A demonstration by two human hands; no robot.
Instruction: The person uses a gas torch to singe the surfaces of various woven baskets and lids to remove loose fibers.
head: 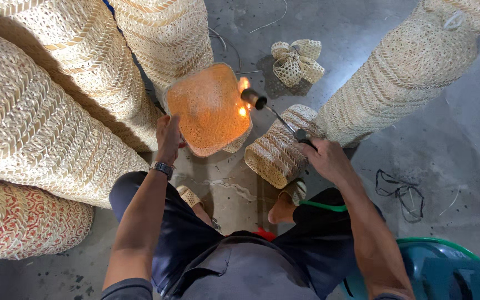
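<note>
My left hand (pixel 168 137) grips the rim of a woven bamboo basket (pixel 206 111) and tilts its open mouth toward me. The inside glows orange from a flame. In my right hand (pixel 324 157) is a gas torch (pixel 273 114) with a thin metal neck; its nozzle points at the basket's right rim, where a small flame burns. A wristwatch sits on my left wrist. A green hose (pixel 323 206) runs across my right knee.
Tall stacks of woven baskets (pixel 45 122) lean at the left, another stack (pixel 406 66) at the upper right. One basket (pixel 276 147) lies on its side by my feet, several small ones (pixel 297 61) behind. A blue gas cylinder (pixel 445 269) stands at the lower right on a concrete floor.
</note>
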